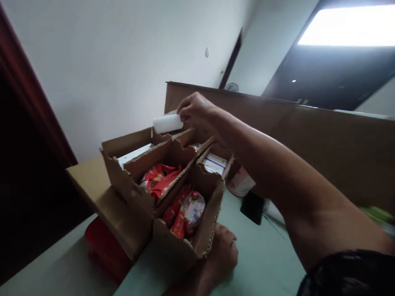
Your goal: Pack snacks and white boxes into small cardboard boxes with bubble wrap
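The right hand (197, 111) pinches a white packet (167, 122) above the half-filled divided cardboard box (185, 193), the left hand (220, 255) steadying its near wall.

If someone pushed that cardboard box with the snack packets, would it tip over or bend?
The cardboard box would probably slide rather than tip: it sits low and wide on the green table, steadied by the left hand. Its thin, ragged-edged dividers look likely to bend. The red snack packets seem light.
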Available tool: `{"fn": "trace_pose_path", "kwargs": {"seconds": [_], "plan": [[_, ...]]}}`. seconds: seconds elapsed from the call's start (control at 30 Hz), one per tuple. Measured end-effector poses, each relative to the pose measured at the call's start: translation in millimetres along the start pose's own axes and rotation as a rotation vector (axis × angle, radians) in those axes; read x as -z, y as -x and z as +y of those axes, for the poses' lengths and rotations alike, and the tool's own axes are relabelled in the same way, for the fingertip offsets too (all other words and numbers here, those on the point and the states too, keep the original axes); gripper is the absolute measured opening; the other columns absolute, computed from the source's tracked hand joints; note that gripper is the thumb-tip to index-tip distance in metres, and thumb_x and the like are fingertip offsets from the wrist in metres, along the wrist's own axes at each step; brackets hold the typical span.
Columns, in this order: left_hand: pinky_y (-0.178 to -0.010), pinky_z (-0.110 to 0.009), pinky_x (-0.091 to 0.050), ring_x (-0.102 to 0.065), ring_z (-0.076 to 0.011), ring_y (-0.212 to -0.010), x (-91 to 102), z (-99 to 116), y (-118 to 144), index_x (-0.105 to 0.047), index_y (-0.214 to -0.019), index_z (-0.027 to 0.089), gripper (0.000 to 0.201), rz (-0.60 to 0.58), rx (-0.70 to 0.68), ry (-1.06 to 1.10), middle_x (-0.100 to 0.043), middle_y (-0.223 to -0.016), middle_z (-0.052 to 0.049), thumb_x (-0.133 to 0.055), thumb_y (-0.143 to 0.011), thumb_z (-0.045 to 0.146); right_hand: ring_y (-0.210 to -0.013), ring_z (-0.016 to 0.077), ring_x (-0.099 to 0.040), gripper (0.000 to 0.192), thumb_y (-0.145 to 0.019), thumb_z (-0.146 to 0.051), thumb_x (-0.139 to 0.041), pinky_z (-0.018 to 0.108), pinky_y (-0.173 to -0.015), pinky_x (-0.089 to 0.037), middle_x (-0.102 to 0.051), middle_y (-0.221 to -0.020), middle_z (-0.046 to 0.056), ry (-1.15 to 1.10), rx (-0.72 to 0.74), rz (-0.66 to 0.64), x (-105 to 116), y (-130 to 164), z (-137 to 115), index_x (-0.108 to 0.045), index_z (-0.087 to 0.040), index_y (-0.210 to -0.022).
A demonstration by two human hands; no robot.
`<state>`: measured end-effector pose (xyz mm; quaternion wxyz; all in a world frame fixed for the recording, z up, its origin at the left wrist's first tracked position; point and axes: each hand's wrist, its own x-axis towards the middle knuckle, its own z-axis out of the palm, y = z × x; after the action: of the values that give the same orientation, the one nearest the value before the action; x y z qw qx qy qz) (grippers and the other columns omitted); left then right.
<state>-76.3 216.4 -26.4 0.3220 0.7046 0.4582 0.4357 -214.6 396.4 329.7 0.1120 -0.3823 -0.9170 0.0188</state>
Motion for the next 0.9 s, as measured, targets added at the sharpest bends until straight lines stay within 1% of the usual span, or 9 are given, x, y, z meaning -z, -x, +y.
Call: {"fn": "trace_pose_path", "kwargs": {"seconds": [0.1,0.2,0.3,0.4,0.53,0.63,0.73,0.83,0.9], "plan": [[-0.093,-0.048,-0.050,-0.063,-0.0313,-0.099,0.8,2.7,4.5,-0.070,-0.089,0.019,0.028,0.041,0.025,-0.025,-0.069,-0.093,-0.012,-0.053,-0.074,0.004,-0.083,0.0145,-0.069,0.032,-0.095,-0.012,-0.050,0.024,-0.073,-0.055,-0.074,-0.098,0.010,-0.226,-0.115,0.196,28.8,74.2,57.3,-0.067,-0.005,-0.121],[-0.092,-0.047,-0.048,-0.062,-0.0302,-0.098,4.0,-1.5,7.4,-0.071,-0.089,0.018,0.026,0.019,0.004,-0.026,-0.070,-0.093,-0.011,-0.050,-0.079,0.007,-0.082,0.0146,-0.069,0.030,-0.098,-0.024,-0.050,0.026,-0.073,-0.054,-0.074,-0.101,0.010,-0.350,-0.327,0.285,36.2,186.5,115.8,-0.069,-0.011,-0.117],[-0.092,-0.046,-0.048,-0.062,-0.0285,-0.098,6.3,-7.5,7.8,-0.072,-0.089,0.019,0.024,-0.010,-0.025,-0.043,-0.072,-0.094,-0.010,-0.051,-0.081,0.012,-0.077,0.0136,-0.068,0.034,-0.099,-0.037,-0.048,0.027,-0.069,-0.049,-0.073,-0.097,0.014,-0.492,-0.628,0.361,22.2,306.9,159.9,-0.071,-0.013,-0.105],[-0.092,-0.045,-0.048,-0.063,-0.0277,-0.097,8.9,-8.9,10.1,-0.073,-0.089,0.020,0.024,-0.018,-0.051,-0.082,-0.074,-0.094,-0.009,-0.050,-0.081,0.017,-0.065,0.0133,-0.064,0.031,-0.096,-0.041,-0.051,0.027,-0.063,-0.048,-0.070,-0.078,0.010,-0.549,-0.778,0.419,-7.0,397.2,195.1,-0.067,-0.014,-0.095],[-0.091,-0.045,-0.052,-0.066,-0.0274,-0.095,14.8,-6.6,10.9,-0.074,-0.088,0.019,0.027,-0.017,-0.060,-0.151,-0.075,-0.093,-0.010,-0.049,-0.080,0.025,-0.057,0.0141,-0.062,0.022,-0.091,-0.037,-0.058,0.025,-0.053,-0.047,-0.064,-0.063,0.003,-0.627,-0.868,0.412,-49.0,463.5,231.4,-0.062,-0.015,-0.089],[-0.090,-0.045,-0.054,-0.067,-0.0283,-0.095,20.7,-2.4,9.9,-0.074,-0.089,0.018,0.030,-0.027,-0.046,-0.203,-0.076,-0.094,-0.011,-0.048,-0.081,0.030,-0.060,0.0162,-0.066,0.022,-0.089,-0.036,-0.057,0.023,-0.048,-0.046,-0.069,-0.071,0.007,-0.682,-0.867,0.372,-73.6,502.1,244.3,-0.063,-0.015,-0.092],[-0.088,-0.047,-0.054,-0.067,-0.0291,-0.095,21.7,9.7,12.6,-0.075,-0.096,0.018,0.032,-0.059,-0.026,-0.285,-0.075,-0.099,-0.011,-0.050,-0.081,0.032,-0.061,0.0174,-0.068,0.023,-0.087,-0.034,-0.056,0.024,-0.048,-0.047,-0.074,-0.079,0.010,-0.704,-0.798,0.297,-97.2,542.0,243.0,-0.068,-0.015,-0.092],[-0.093,-0.047,-0.053,-0.066,-0.0289,-0.104,7.8,30.4,17.1,-0.072,-0.109,0.019,0.035,-0.150,-0.094,-0.384,-0.073,-0.109,-0.010,-0.052,-0.083,0.030,-0.067,0.0197,-0.070,0.021,-0.084,-0.031,-0.059,0.029,-0.056,-0.054,-0.075,-0.080,0.008,-0.665,-0.703,0.238,-124.2,569.4,231.6,-0.073,-0.016,-0.091],[-0.100,-0.048,-0.052,-0.064,-0.0288,-0.112,-11.8,45.3,16.4,-0.070,-0.115,0.020,0.037,-0.222,-0.171,-0.429,-0.070,-0.118,-0.011,-0.054,-0.084,0.027,-0.087,0.0234,-0.073,0.024,-0.083,-0.027,-0.060,0.037,-0.076,-0.058,-0.077,-0.098,0.009,-0.601,-0.639,0.243,-142.7,573.0,222.4,-0.074,-0.018,-0.099]]}}
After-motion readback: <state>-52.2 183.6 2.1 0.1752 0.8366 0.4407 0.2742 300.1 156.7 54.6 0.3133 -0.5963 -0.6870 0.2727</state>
